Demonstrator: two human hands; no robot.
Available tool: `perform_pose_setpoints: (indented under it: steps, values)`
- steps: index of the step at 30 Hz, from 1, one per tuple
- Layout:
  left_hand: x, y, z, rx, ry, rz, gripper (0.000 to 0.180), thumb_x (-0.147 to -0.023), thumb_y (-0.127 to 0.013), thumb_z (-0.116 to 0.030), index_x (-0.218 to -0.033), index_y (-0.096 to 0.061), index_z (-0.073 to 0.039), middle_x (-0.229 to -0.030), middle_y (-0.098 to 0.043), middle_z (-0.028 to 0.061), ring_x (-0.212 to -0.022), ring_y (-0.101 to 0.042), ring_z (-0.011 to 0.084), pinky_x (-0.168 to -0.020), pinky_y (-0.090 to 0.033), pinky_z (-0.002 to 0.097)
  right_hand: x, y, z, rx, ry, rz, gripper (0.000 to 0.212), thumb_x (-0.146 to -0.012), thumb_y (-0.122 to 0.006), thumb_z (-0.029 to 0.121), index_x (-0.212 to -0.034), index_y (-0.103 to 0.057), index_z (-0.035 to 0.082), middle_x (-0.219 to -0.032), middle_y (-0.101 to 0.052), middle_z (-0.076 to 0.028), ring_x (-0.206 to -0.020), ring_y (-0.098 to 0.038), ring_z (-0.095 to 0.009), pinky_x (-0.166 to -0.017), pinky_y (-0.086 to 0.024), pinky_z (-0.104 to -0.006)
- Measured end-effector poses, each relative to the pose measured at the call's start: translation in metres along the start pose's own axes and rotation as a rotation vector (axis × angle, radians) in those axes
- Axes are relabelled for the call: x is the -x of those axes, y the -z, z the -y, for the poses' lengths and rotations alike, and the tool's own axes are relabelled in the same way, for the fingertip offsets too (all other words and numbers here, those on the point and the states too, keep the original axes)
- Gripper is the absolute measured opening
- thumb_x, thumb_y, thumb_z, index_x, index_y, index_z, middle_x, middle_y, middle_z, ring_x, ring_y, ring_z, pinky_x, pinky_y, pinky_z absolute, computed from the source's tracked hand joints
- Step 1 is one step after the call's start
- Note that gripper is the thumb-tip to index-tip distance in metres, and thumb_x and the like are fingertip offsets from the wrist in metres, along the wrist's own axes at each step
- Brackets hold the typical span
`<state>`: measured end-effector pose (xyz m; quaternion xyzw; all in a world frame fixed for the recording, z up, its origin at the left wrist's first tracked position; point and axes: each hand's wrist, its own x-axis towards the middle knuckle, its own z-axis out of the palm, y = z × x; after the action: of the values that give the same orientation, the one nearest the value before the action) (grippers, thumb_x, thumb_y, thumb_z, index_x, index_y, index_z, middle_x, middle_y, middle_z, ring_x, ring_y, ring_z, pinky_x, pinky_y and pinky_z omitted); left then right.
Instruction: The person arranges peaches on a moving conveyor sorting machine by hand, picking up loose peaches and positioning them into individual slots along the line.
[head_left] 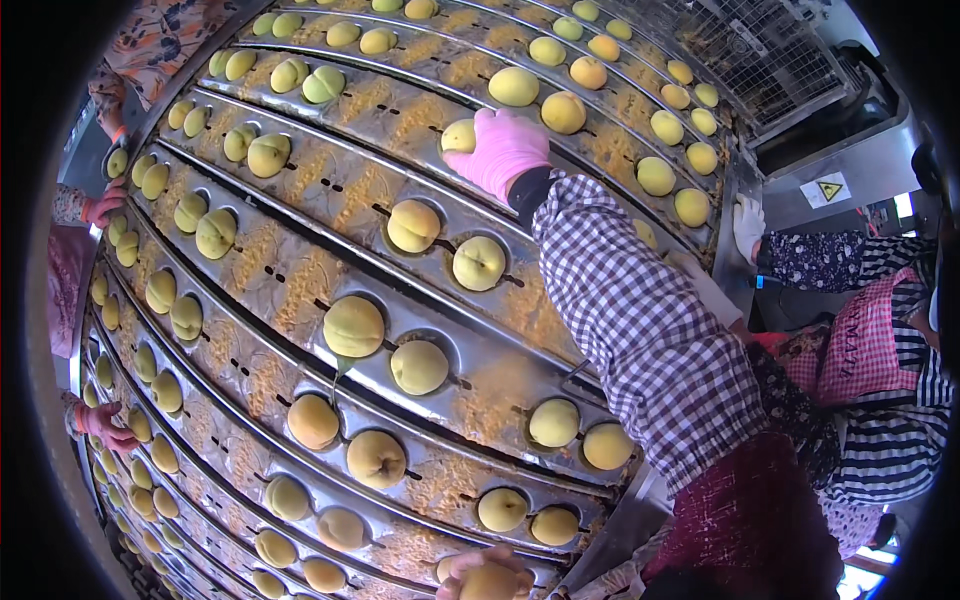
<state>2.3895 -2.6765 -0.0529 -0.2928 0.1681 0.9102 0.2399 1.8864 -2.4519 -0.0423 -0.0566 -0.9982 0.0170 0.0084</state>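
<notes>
Grasping peach (458,135), right hand (503,150), slat (378,112) open leftward

Glossy silver metal slats (355,122), rough w/ tan bits (360,200); round yellow-green fruit (353,327), matt, downy-looking; smooth matt pink rubber-type glove (505,150); navy/wht checked cloth sleeve (640,300), matt.

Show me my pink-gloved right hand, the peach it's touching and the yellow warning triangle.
Right hand (503,150): head view, back of the pink glove.
Peach (457,135): head view, the skin showing left of the glove.
Yellow warning triangle (829,190): head view, its centre.
</notes>
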Motion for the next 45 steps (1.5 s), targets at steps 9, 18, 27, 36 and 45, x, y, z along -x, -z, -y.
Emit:
perform_pose_setpoints:
  steps: [9,18,27,36,45]
  values:
    - [0.017,-0.016,-0.032,0.205,0.112,0.067,0.048,-0.096,-0.057,-0.046,-0.128,-0.057,-0.010,-0.129,-0.055,0.0219,-0.110,-0.059,0.0385,-0.085,-0.055,0.0491,-0.041,-0.027,-0.048,-0.320,0.262,0.105,0.082,-0.077,-0.075,0.048,-0.144,-0.045,0.011,-0.142,-0.049,-0.021,-0.132,-0.048,-0.034,-0.109,-0.041,-0.0395]
    - [0.068,0.017,-0.026,0.159,0.124,0.088,0.047,-0.097,-0.055,-0.045,-0.127,-0.057,-0.009,-0.129,-0.055,0.0225,-0.110,-0.058,0.0372,-0.086,-0.055,0.0477,0.022,-0.026,-0.085,0.013,0.245,-0.056,0.051,-0.085,-0.068,0.028,-0.134,-0.056,0.018,-0.134,-0.056,-0.013,-0.114,-0.061,-0.033,-0.098,-0.049,-0.0428]
    - [0.091,0.016,-0.014,0.134,0.087,0.047,0.048,-0.098,-0.054,-0.046,-0.127,-0.057,-0.008,-0.129,-0.055,0.0231,-0.112,-0.058,0.0356,-0.087,-0.053,0.0434,0.026,-0.020,-0.060,0.006,-0.027,-0.045,0.046,-0.085,-0.067,0.025,-0.129,-0.057,0.018,-0.131,-0.055,-0.013,-0.114,-0.060,-0.034,-0.097,-0.049,-0.0448]
    - [0.100,-0.023,-0.025,0.201,0.082,0.017,0.052,-0.096,-0.056,-0.048,-0.129,-0.054,-0.008,-0.132,-0.053,0.0250,-0.110,-0.057,0.0350,-0.089,-0.051,0.0415,0.003,-0.046,-0.005,0.148,0.206,-0.215,0.062,-0.087,-0.064,0.044,-0.142,-0.048,0.021,-0.146,-0.049,-0.008,-0.132,-0.048,-0.030,-0.107,-0.040,-0.0462]
    - [0.115,-0.031,-0.019,0.129,-0.021,-0.010,0.047,-0.099,-0.050,-0.044,-0.128,-0.055,-0.008,-0.130,-0.054,0.0245,-0.110,-0.057,0.0347,-0.089,-0.050,0.0432,0.020,-0.026,0.008,0.051,0.271,-0.150,0.065,-0.087,-0.064,0.050,-0.140,-0.051,0.014,-0.135,-0.056,-0.015,-0.126,-0.053,-0.033,-0.104,-0.043,-0.0434]
